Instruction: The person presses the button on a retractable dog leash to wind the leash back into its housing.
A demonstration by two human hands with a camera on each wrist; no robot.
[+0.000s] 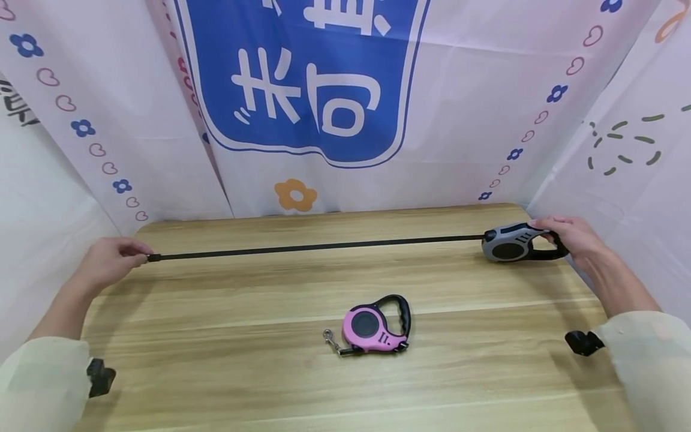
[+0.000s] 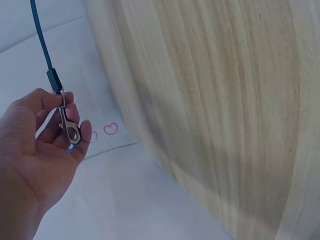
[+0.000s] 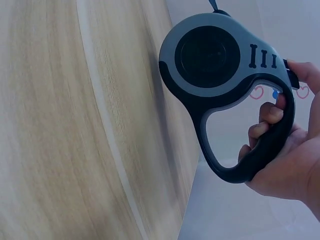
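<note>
My right hand (image 1: 574,237) grips the black loop handle of a grey retractable dog leash (image 1: 507,243) at the table's right end. In the right wrist view the fingers curl through the handle of the leash (image 3: 207,55), with the thumb by the black button. From its casing a black strap (image 1: 324,246) runs straight and taut across to the left. At the left end my left hand (image 1: 110,261) pinches the metal snap hook (image 2: 69,125), just past the strap's dark end sleeve (image 2: 54,80). A pink retractable leash (image 1: 372,327) lies on the table between the hands, nearer me.
The wooden table (image 1: 243,372) has rounded corners. The pink leash's own small metal clip (image 1: 329,338) lies at its left. White printed cloth (image 1: 459,138) hangs behind and along both sides, close to the hands. Black wrist mounts (image 1: 585,343) stick out from the sleeves.
</note>
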